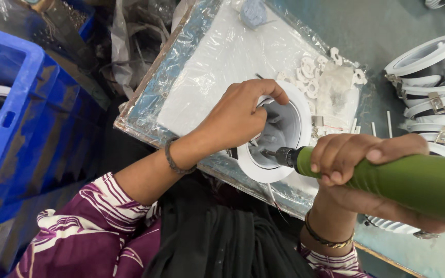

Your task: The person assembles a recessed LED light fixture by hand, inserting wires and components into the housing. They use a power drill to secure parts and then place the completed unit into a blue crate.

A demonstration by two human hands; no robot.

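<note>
Underneath, plastic-wrapped board (blue crate alongside)

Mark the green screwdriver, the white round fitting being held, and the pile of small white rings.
green screwdriver point(413, 180), head view, mid-barrel.
white round fitting point(301, 110), head view, right rim.
small white rings point(307, 72), head view, pile centre.

There is one view only, from a camera worn on the person's head. It looks steeply down and slightly forward over the person's chest and forearms, so the sleeves fill the bottom edge. It sits close: the left hand and right hand take up the middle of the frame. The counter runs slantwise from lower right to the top, and a blue crate fills the left edge.
</note>
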